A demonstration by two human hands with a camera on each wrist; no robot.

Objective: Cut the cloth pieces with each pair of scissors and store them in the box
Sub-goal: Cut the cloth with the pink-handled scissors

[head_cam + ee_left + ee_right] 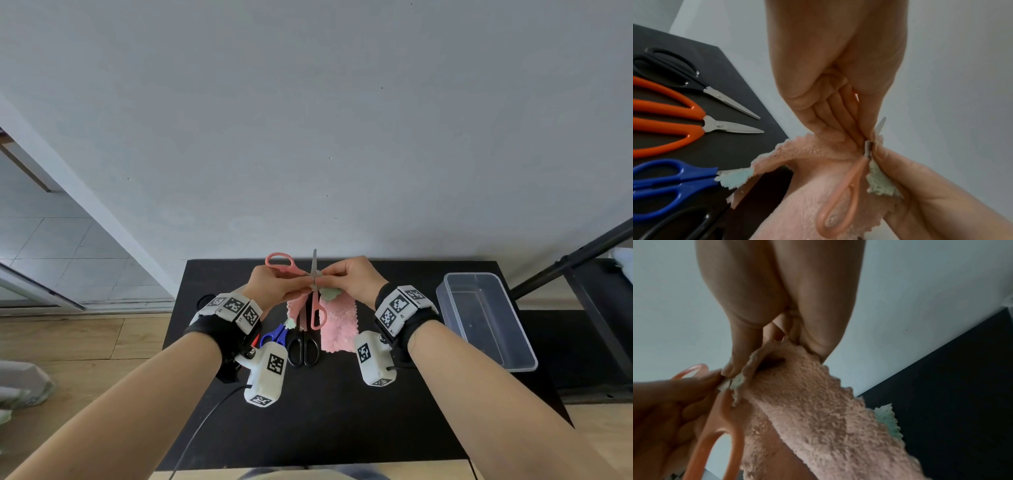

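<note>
Above the black table (342, 411), my left hand (291, 284) grips the pink scissors (317, 313). The scissors are spread wide, with one blade pointing up and one loop hanging down. My right hand (329, 277) pinches a small pale green cloth piece (329, 294) at the scissors' pivot. In the left wrist view the green cloth piece (879, 183) hangs from the right hand's fingers beside the pink scissors (840, 203). Below both hands, a pink cloth (339, 325) lies on the table. The clear plastic box (486, 318) stands at the right.
Blue scissors (274, 335) and black scissors (303, 346) lie under my left wrist, with a small green scrap (290, 323) by the blue pair. Orange scissors (674, 123) and a second black pair (674, 69) lie further left. A black frame (582, 260) stands on the right.
</note>
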